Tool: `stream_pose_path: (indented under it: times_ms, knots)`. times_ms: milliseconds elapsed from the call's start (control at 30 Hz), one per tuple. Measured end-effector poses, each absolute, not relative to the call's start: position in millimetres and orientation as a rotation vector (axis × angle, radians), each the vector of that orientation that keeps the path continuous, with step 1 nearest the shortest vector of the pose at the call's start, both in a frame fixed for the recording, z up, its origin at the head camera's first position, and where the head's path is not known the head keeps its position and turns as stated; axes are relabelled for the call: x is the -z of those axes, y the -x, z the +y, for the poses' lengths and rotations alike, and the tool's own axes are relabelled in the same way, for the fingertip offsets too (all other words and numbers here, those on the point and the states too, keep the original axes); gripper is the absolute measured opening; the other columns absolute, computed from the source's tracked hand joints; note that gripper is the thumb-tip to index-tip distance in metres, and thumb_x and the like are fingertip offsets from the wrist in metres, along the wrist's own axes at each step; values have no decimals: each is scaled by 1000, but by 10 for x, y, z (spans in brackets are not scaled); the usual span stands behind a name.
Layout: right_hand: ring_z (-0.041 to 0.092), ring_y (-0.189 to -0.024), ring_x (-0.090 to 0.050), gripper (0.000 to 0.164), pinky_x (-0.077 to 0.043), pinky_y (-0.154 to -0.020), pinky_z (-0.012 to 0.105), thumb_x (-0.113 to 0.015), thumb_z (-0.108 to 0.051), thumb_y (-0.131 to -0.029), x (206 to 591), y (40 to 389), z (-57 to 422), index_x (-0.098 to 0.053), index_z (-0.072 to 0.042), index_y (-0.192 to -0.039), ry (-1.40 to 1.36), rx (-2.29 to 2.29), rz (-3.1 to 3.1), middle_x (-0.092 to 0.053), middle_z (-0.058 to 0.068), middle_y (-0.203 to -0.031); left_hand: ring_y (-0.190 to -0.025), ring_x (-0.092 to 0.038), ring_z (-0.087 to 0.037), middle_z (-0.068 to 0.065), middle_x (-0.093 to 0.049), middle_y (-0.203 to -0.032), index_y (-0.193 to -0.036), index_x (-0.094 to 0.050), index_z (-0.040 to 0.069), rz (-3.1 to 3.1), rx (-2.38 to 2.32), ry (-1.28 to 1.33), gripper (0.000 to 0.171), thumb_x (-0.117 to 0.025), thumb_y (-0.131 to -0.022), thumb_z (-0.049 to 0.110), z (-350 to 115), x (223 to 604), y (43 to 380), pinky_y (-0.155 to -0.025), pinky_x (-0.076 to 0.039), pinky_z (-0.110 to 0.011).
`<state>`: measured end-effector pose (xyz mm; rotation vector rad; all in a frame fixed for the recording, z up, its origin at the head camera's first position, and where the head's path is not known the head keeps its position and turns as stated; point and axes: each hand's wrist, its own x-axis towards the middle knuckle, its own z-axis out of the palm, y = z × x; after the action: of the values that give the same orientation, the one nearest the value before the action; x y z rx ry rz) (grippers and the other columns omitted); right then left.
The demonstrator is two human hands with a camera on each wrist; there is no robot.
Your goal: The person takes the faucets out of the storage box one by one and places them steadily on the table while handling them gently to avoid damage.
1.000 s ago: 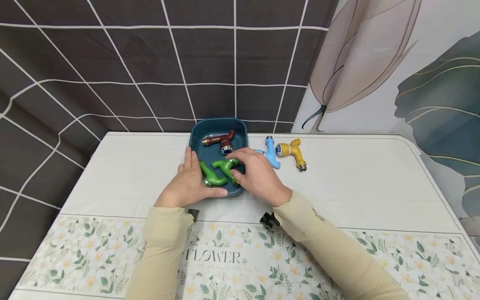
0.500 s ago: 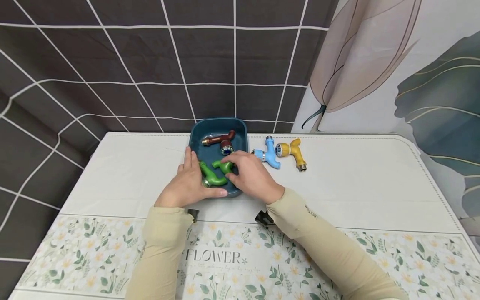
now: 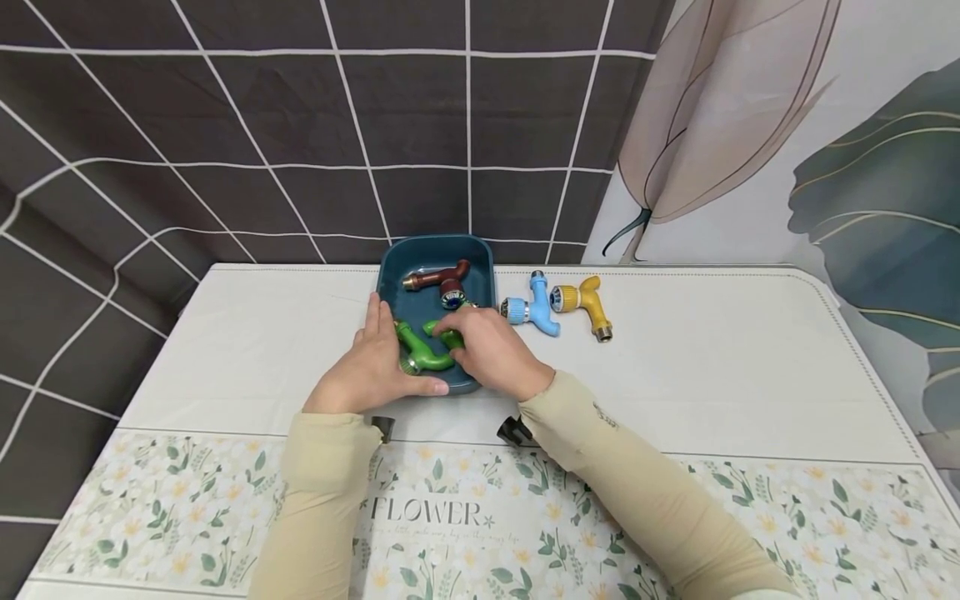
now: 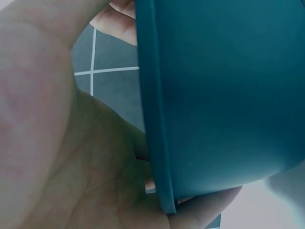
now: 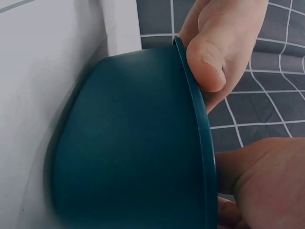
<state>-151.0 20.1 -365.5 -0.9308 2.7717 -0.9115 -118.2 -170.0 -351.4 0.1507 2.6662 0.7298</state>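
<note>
A dark teal plastic bin [image 3: 408, 248] stands at the back of the table. My left hand [image 3: 367, 362] rests against its left side, fingers extended along the wall and thumb laid along the near rim. Inside the bin, my right hand [image 3: 498, 350] grips a green faucet [image 3: 453, 338], much of which the fingers cover. A second green faucet [image 3: 426, 358] lies to its left, close to my left hand. Farther back in the bin is a brown faucet [image 3: 442, 277] with a brass threaded end. The right wrist view shows the left thumb [image 5: 205, 62] on the rim.
Right of the bin, a light blue faucet [image 3: 540, 310] and a yellow faucet [image 3: 592, 307] lie on the white tablecloth [image 3: 720, 358]. A dark wall covering with white grid lines [image 3: 420, 117] rises right behind the table. Both sleeved wrists carry small black cameras.
My right hand has shifted left and lower inside the bin, covering more of the green faucet. The blue faucet's handle has come into view. My left hand has stayed in place.
</note>
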Motion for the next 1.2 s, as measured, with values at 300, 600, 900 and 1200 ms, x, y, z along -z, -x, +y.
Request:
stream_pose_path:
  times_ms: [300,600,900,1200]
  knots:
    - [21,-110,-66,36,-54,-87,33,-75,5,-85,3667,1547,136,-74,-10,-118,911,892,2745,-70,6,-123,-149,-4,-50,-21,27,-162,-154,13,-10,2666,-734,-153,140,-82,-77,58,-1712,3516,1183,-113,-30,-58]
    - [21,-103,-66,36,-53,-83,32,-71,8,-86,3676,1581,93,-74,-8,-118,932,853,2690,-72,7,-116,-149,-4,-52,-22,26,-162,-154,12,-10,2668,-746,-157,140,-83,-76,56,-1715,3508,1184,-113,-30,-58]
    - [18,-96,-65,33,-51,-84,30,-67,9,-89,3684,1617,69,-73,-8,-117,1141,742,2592,-71,4,-111,-150,1,-48,-22,27,-161,-153,14,-10,2661,-736,-156,140,-82,-77,57,-1723,3500,1184,-115,-27,-58]
    - [21,-106,-67,37,-52,-94,33,-64,15,-87,3676,1617,38,-75,-7,-115,1237,653,2556,-72,6,-112,-150,3,-47,-24,25,-161,-153,11,-13,2666,-734,-179,139,-82,-77,56,-1718,3493,1176,-115,-27,-56]
